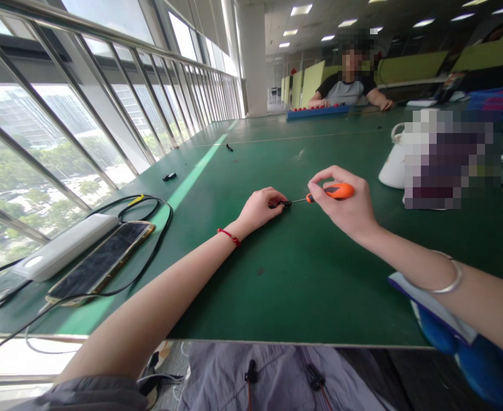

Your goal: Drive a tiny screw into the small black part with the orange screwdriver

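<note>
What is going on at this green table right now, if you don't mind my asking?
A person at the green table holds a small orange-handled screwdriver in the right hand, its tip meeting a small black part that the left hand pins to the surface. A phone, a white power bank and a black cable lie to the left. Another person works at a blue tray at the far end.

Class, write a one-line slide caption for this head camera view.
At a green table, the right hand points an orange-handled screwdriver at a small black part pinched by the left hand.
</note>
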The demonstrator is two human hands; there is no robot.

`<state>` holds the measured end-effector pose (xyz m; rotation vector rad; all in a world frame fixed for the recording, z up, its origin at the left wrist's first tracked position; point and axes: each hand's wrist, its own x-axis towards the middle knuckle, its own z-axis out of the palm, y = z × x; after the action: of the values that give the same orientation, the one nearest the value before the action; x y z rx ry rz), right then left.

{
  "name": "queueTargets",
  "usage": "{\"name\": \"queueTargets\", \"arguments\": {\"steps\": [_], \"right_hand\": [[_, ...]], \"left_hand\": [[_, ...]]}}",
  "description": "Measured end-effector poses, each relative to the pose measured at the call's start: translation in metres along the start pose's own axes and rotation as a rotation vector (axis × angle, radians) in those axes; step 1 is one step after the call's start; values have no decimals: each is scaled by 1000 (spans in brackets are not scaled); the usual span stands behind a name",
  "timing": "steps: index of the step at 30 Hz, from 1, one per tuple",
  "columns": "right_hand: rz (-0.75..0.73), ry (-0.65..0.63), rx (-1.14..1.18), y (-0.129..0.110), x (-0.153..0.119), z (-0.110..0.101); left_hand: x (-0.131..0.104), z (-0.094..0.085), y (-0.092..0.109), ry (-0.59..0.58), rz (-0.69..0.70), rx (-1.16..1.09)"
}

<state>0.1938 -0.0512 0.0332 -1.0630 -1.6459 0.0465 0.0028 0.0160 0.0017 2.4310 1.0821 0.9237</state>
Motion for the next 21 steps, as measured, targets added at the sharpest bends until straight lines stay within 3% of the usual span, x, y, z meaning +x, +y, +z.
{"name": "queueTargets", "arguments": {"steps": [5,11,16,21], "right_hand": [[-97,118,38,4,0,2],[0,-28,11,1,0,-1],[-57,77,54,-2,0,1],[-14,-1,-3,0,2,0]], "left_hand": [[0,0,1,-4,0,9],[0,-1,2,3,-9,18],[0,-1,1,-5,-3,25],[-2,0,3,20,-38,165]]}}
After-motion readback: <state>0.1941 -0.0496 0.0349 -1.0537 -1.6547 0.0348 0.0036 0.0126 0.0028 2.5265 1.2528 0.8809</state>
